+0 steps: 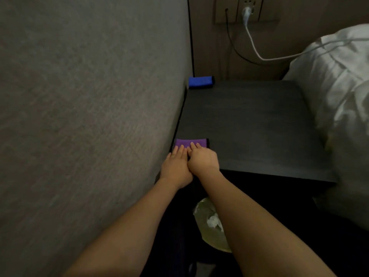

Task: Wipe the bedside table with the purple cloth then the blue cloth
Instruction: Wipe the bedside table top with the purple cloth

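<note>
Both hands, left hand (175, 166) and right hand (202, 158), press flat-fingered on the purple cloth (190, 143) at the surface's (249, 124) near-left corner; the blue cloth (200, 81) lies well behind the purple one.

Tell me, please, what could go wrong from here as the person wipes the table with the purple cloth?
Both hands, left hand and right hand, press the purple cloth at the near left corner of the bedside table, so a backward stroke might drag it off the edge toward the bin below. A far sweep along the wall could nudge the blue cloth, or snag the white cable.
</note>
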`<state>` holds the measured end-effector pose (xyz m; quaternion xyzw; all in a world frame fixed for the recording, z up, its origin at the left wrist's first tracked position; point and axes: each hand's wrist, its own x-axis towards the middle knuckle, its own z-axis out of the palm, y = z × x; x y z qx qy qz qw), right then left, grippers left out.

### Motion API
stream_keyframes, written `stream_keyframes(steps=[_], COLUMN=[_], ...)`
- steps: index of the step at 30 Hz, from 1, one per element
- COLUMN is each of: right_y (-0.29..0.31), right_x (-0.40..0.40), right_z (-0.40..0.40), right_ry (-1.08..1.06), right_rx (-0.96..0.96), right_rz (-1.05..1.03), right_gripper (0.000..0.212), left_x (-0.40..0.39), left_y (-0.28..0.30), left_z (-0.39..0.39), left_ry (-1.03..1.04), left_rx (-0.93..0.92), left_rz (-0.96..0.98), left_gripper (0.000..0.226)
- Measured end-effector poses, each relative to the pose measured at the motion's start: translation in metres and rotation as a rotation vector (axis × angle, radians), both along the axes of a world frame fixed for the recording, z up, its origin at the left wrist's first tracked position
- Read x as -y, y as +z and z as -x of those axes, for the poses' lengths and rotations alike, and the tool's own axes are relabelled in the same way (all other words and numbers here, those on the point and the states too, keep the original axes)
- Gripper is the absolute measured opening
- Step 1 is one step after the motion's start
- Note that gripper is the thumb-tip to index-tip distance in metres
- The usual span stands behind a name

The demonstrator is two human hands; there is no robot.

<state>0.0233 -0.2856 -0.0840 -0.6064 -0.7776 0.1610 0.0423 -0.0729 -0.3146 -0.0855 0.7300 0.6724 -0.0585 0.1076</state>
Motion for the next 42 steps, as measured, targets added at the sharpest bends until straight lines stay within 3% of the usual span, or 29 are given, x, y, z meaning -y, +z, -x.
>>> stream_keyframes(steps=[12, 18, 26, 42], right_y=[-0.001, -0.001, -0.001, 0.002], right_x=[0.02, 0.024, 0.036, 0.068], right_z=[-0.021, -0.03, -0.071, -0.232], right_ry=[0.228, 0.246, 0.182, -0.143], right_rx=[-0.005, -0.004, -0.007, 0.069], right_rz=[0.01, 0.032, -0.003, -0.069], right_gripper=[0.06, 0.064, 0.065, 0.066], left_x=[0.014, 0.02, 0.026, 0.025], left_y=[0.004, 0.006, 0.01, 0.013], left_z=[0.0, -0.005, -0.044, -0.207], left_ry=[-0.002, -0.024, -0.091, -0.368], left_rx=[-0.017, -0.024, 0.013, 0.042], left_rz=[0.005, 0.035, 0.045, 0.06], left_gripper=[0.073, 0.076, 0.076, 0.08])
